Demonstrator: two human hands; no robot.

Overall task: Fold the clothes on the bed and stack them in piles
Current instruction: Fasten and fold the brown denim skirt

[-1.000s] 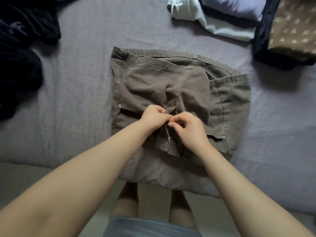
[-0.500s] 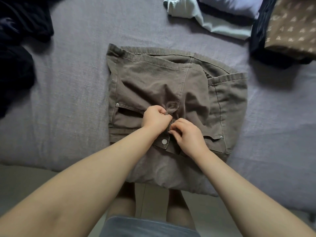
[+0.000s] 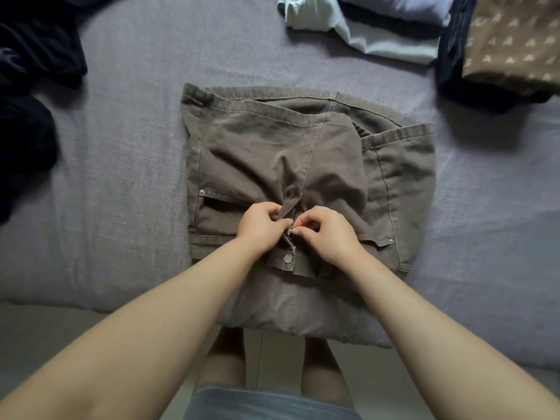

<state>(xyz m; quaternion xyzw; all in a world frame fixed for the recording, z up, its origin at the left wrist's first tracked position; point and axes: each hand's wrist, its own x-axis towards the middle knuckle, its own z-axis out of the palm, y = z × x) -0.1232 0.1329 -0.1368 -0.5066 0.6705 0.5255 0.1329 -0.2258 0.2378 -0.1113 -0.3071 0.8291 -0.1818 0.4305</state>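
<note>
Two hands at work on brown shorts (image 3: 272, 153), spread flat near the front edge of bed (image 3: 127, 165), waistband end hanging a little over the edge toward the person. Left hand (image 3: 260, 228) curled, grip closed on the left flap of the fly. Right hand (image 3: 328, 230) curled, thumb and forefinger pinching small metal zipper pull (image 3: 290, 229). Zipper teeth visible above the pull, between the two hands. Metal snap button (image 3: 288, 258) on waistband just below the hands, unfastened. Fabric bunched into creases above the fly. Side pocket openings with rivets visible on both sides of the shorts.

Elsewhere on bed: dark garments (image 3: 33, 86) in a loose unfolded heap at far left, well apart from shorts. At upper right, folded pale green garment (image 3: 378, 40) with a pale lavender folded piece (image 3: 394, 7) lying on it. Further right, brown patterned folded item (image 3: 512, 40) resting on top of a dark folded pile (image 3: 451, 65). Bed cover grey-lilac, lightly wrinkled.

Below bed edge: person's bare legs and a strip of blue denim at bottom of frame; pale floor on both sides.
</note>
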